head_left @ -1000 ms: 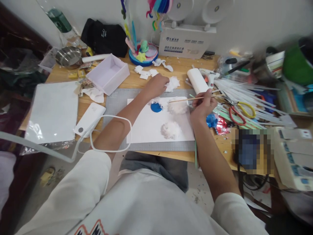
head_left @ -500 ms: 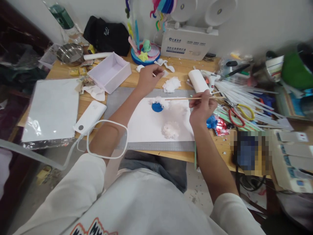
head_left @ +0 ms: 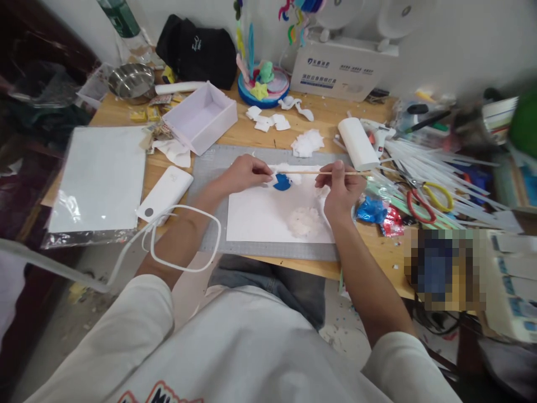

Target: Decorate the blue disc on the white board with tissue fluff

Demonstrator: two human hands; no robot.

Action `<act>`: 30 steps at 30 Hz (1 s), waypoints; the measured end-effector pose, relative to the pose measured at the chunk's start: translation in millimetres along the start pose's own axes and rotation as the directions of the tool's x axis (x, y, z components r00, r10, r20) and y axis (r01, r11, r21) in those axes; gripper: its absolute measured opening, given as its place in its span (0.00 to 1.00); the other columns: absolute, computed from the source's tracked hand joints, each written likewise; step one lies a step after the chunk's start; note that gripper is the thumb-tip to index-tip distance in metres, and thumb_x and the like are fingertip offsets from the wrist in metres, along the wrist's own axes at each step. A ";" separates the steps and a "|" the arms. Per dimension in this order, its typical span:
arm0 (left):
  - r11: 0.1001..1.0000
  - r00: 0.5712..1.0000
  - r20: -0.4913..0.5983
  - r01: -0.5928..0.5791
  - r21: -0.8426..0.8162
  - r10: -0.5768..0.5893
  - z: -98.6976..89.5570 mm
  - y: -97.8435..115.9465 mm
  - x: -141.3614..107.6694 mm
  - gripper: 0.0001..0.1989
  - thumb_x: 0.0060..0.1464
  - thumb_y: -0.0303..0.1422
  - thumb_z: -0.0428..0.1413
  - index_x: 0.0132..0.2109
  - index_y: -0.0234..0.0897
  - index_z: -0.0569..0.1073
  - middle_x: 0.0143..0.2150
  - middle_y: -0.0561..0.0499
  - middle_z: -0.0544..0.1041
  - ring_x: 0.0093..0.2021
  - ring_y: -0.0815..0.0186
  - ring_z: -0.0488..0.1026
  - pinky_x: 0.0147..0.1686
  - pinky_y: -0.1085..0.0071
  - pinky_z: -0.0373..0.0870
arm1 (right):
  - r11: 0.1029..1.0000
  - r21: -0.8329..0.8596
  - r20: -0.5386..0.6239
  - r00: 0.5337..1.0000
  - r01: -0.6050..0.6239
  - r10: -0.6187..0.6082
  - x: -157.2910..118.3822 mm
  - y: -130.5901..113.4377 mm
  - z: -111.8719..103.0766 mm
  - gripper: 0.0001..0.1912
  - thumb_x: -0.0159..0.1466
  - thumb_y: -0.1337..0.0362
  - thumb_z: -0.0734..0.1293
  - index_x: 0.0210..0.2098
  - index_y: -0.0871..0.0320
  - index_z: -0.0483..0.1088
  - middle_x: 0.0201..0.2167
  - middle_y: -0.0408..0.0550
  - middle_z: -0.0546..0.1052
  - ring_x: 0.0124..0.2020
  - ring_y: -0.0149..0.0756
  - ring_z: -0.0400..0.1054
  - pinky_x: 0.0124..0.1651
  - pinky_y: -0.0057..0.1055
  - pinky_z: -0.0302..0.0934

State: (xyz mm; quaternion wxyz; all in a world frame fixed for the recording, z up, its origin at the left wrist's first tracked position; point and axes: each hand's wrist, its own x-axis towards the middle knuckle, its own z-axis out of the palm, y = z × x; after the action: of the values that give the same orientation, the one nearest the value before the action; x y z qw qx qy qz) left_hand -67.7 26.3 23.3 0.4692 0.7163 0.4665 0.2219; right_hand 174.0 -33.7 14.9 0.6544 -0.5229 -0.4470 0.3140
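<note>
My right hand [head_left: 340, 187] grips a thin wooden stick [head_left: 308, 173] that lies nearly level and points left. My left hand [head_left: 249, 174] is closed in a pinch at the stick's left end. From its fingertips a small white paper piece [head_left: 273, 180] seems to stick out, covering part of a blue disc [head_left: 283, 183]. White fluffy bits edge that disc at its upper side. Below both hands lies a white sheet [head_left: 255, 221], with a round cluster of pale ruffled paper [head_left: 305, 222] on its right half.
A grey cutting mat [head_left: 210, 168] lies under the sheet. Behind it are loose paper squares [head_left: 263, 122], a paper stack [head_left: 308, 143] and a lilac box [head_left: 201, 120]. A white roll [head_left: 357, 143], scissors [head_left: 419, 204] and many white strips crowd the right. A cable [head_left: 188, 268] loops over my left forearm.
My left hand has come down from the paper squares at the back to the stick's tip above the blue disc. The right hand still holds the stick. The view has shifted slightly.
</note>
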 end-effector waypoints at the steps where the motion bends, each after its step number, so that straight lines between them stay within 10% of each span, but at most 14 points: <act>1: 1.000 1.000 -0.002 -0.002 0.007 0.002 0.6 -0.8 0.9 0.07 0.51 0.34 0.65 0.37 0.38 0.87 0.36 0.48 0.87 0.38 0.61 0.81 0.40 0.69 0.75 | 1.000 -0.009 0.009 1.000 0.001 -0.001 -0.9 0.2 0.3 0.26 0.66 0.40 0.69 0.26 0.56 0.75 0.17 0.40 0.73 0.17 0.28 0.65 0.23 0.29 0.58; 24: 0.999 0.993 -0.117 0.000 0.036 0.004 21.9 -7.8 23.3 0.03 0.55 0.31 0.66 0.37 0.36 0.84 0.35 0.48 0.84 0.36 0.65 0.77 0.43 0.68 0.74 | 1.000 -0.011 -0.043 0.999 -0.016 0.016 -3.0 6.5 5.8 0.25 0.63 0.40 0.71 0.27 0.55 0.77 0.18 0.40 0.75 0.18 0.29 0.68 0.24 0.29 0.63; 30: 0.995 0.991 -0.132 -0.004 0.100 0.018 24.2 -11.5 30.3 0.03 0.54 0.30 0.66 0.37 0.35 0.84 0.36 0.47 0.84 0.36 0.64 0.78 0.43 0.67 0.73 | 0.981 -0.059 -0.089 0.978 0.185 -0.190 -9.7 0.3 1.6 0.24 0.69 0.43 0.67 0.28 0.56 0.77 0.18 0.39 0.74 0.18 0.29 0.68 0.23 0.29 0.61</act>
State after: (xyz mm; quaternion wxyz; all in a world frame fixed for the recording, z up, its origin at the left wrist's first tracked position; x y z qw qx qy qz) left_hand -40.6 43.0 -1.6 0.3994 0.7251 0.5032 0.2480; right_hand 168.7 -41.5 12.2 0.6881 -0.5090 -0.4705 0.2145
